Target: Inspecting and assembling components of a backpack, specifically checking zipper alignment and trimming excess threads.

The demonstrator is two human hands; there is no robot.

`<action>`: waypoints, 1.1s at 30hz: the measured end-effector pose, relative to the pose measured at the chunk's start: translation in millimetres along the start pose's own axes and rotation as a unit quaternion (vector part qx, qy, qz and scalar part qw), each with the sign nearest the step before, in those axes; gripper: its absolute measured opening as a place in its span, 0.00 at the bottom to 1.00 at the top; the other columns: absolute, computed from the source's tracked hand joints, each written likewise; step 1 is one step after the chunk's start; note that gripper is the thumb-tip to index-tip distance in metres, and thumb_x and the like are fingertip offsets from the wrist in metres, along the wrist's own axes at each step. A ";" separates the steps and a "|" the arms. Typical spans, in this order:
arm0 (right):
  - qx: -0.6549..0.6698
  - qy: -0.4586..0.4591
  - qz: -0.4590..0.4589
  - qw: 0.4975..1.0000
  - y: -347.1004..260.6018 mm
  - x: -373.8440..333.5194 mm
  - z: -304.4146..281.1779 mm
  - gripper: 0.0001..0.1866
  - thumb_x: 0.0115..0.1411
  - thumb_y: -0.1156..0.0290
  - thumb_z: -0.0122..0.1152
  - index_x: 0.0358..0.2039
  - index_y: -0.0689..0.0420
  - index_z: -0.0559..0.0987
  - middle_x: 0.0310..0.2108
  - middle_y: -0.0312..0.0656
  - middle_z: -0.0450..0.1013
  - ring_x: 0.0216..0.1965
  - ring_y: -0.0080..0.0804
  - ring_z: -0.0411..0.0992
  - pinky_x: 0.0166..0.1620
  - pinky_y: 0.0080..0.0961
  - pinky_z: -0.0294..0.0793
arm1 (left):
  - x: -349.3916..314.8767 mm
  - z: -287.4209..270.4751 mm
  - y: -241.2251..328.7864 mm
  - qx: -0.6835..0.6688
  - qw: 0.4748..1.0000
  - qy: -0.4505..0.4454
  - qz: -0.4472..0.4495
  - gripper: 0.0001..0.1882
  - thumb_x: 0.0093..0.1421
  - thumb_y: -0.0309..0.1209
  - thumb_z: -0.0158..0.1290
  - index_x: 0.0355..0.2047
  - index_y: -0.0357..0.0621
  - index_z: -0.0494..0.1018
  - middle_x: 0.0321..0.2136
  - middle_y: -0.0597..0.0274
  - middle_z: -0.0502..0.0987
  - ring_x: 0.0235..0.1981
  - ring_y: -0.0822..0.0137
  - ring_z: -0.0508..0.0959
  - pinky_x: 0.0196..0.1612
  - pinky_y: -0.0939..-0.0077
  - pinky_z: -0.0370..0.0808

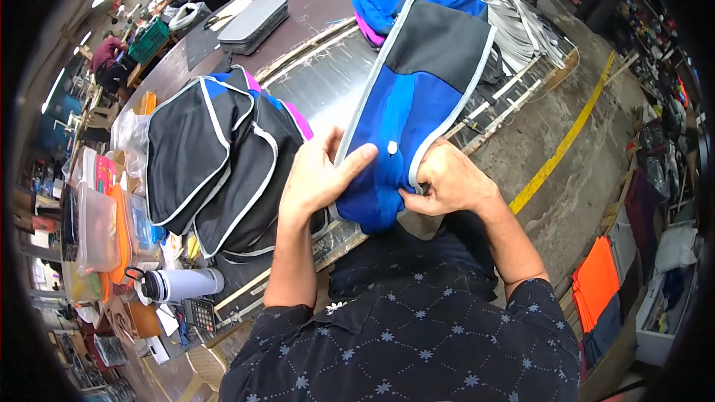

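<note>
A stack of black fabric panels with grey piping [216,164] lay on the worktable [313,74]. Just beside it, the left hand [316,175] and the right hand [443,182] both gripped the near end of a blue-and-grey bag panel [417,89] — fingers closed on cloth — at the table's front edge.

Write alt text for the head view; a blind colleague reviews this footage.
Both hands grip the near end of a blue and grey fabric bag piece on a worktable: left hand, right hand. A stack of black piped pieces lies at left.
</note>
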State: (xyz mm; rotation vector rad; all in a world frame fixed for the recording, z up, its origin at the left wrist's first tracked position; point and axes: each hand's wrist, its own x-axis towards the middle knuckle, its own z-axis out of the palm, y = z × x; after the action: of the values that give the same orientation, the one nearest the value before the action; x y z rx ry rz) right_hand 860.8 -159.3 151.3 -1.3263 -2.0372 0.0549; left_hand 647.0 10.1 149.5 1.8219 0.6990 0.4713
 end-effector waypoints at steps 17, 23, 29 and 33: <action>0.186 0.063 0.335 0.921 -16.8 -0.3 4.9 0.30 0.62 0.59 0.79 0.15 0.61 0.70 0.15 0.34 0.61 0.21 0.17 0.58 0.23 0.31 0.59 | -17.5 10.6 22.7 0.115 0.991 -0.048 0.057 0.18 0.62 0.44 0.68 0.44 0.44 0.88 0.24 0.52 0.86 0.24 0.63 0.86 0.35 0.64 0.81; 0.162 0.031 0.327 0.931 -8.4 -4.2 -12.7 0.25 0.61 0.65 0.81 0.18 0.62 0.74 0.16 0.33 0.64 0.22 0.15 0.59 0.25 0.29 0.60 | -12.1 1.2 2.5 0.098 0.993 0.018 0.065 0.15 0.61 0.40 0.66 0.42 0.44 0.88 0.25 0.47 0.84 0.26 0.59 0.87 0.35 0.64 0.80; -0.068 0.178 0.351 0.917 37.4 -47.2 -48.7 0.12 0.60 0.70 0.76 0.24 0.62 0.83 0.19 0.34 0.74 0.24 0.16 0.70 0.29 0.22 0.70 | -6.4 -52.1 -7.7 0.230 0.961 0.151 -0.013 0.16 0.62 0.41 0.66 0.31 0.39 0.82 0.17 0.53 0.75 0.19 0.66 0.74 0.29 0.63 0.72; 0.101 0.228 0.412 0.877 48.4 -33.9 -48.0 0.09 0.63 0.72 0.78 0.38 0.62 0.86 0.30 0.29 0.79 0.29 0.11 0.70 0.32 0.15 0.69 | -3.1 -37.2 -4.6 0.241 0.949 0.201 -0.029 0.18 0.65 0.43 0.65 0.31 0.38 0.81 0.16 0.57 0.73 0.19 0.69 0.71 0.29 0.62 0.72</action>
State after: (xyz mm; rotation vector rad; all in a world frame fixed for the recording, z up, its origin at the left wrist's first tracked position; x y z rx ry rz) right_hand 934.2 -179.5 151.0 -1.7726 -0.9479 0.2969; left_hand 620.5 35.5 158.1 2.1740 1.2282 0.6870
